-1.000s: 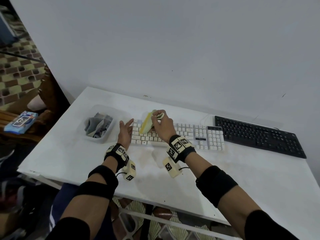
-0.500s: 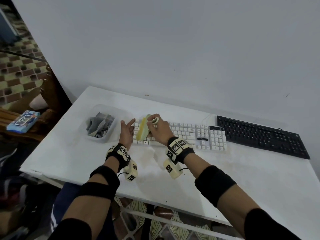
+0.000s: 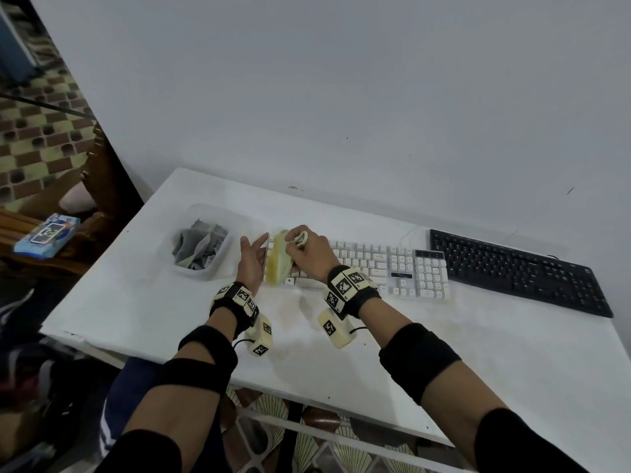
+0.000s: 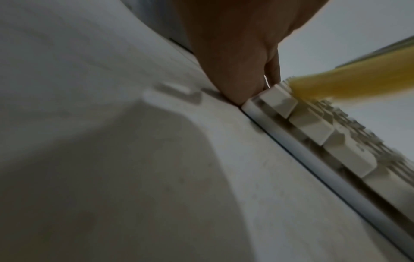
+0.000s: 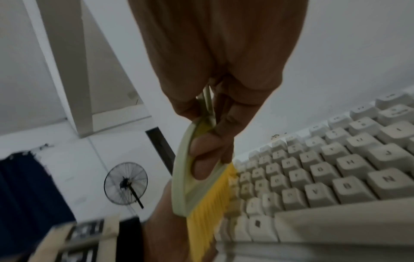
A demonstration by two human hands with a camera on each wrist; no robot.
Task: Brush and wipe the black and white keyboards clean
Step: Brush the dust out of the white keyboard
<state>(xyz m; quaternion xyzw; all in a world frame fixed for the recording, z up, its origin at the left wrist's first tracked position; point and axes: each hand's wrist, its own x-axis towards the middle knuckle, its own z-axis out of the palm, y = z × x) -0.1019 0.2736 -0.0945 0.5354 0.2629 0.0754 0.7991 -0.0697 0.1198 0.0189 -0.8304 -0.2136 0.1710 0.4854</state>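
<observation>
While right hand [image 3: 309,252] grips brush [image 3: 277,264], fingers curled round its handle, bristles meet white keyboard [image 3: 382,264]; left hand [image 3: 252,259], fingers straight, braces keyboard's end beside bristles.

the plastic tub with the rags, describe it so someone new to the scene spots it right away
On the white table, look left of the white keyboard, just beyond the left hand. The clear plastic tub sits there, the only container, holding crumpled grey cloths.
</observation>
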